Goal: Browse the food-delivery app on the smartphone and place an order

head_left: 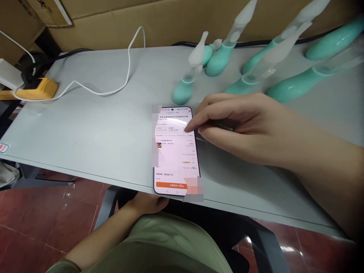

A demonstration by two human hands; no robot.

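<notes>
A smartphone lies face up on the grey table near its front edge. Its lit screen shows a page of Chinese text and prices with an orange bar at the bottom; blurred blocks cover parts of its left side and lower right corner. My right hand reaches over from the right, its index fingertip at the upper right of the screen. The thumb sits just below that finger, and nothing is held. Below the table edge, my left hand rests by my lap with its fingers curled in, partly hidden; no object shows in it.
Several teal bulbs with clear necks and white tips, such as this bulb syringe, stand behind the phone and to the right. A white cable runs from a yellow power strip at left. Cardboard lines the back.
</notes>
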